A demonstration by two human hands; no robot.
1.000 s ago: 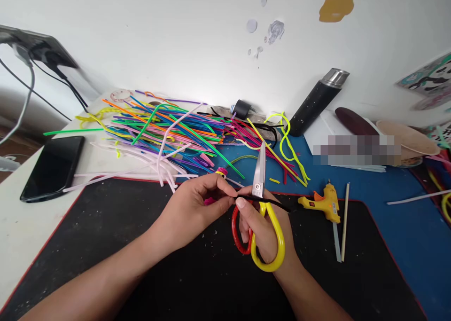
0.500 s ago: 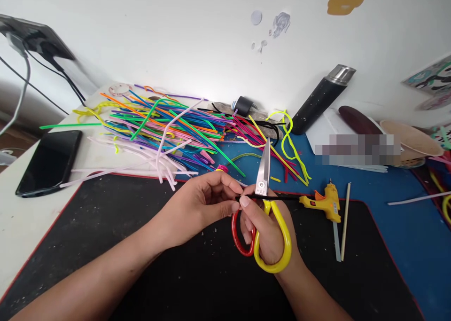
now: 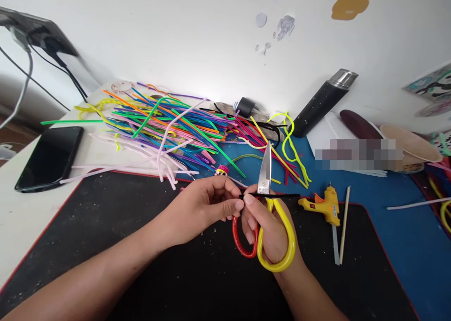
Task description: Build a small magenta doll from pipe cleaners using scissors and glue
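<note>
Over the black mat [image 3: 176,288], near its far edge, the left hand [image 3: 197,210] pinches one end of the black pipe cleaner [image 3: 287,196], while the right hand [image 3: 269,227], also clasping scissors [image 3: 265,173], pins it, a divided grip that might let it slip.

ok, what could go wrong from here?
The right hand holds the scissors and also pinches the black pipe cleaner, so either might slip.
The pipe cleaner's far end appears near the glue gun's nozzle; if they're truly close (depth unclear), it could snag.
</note>
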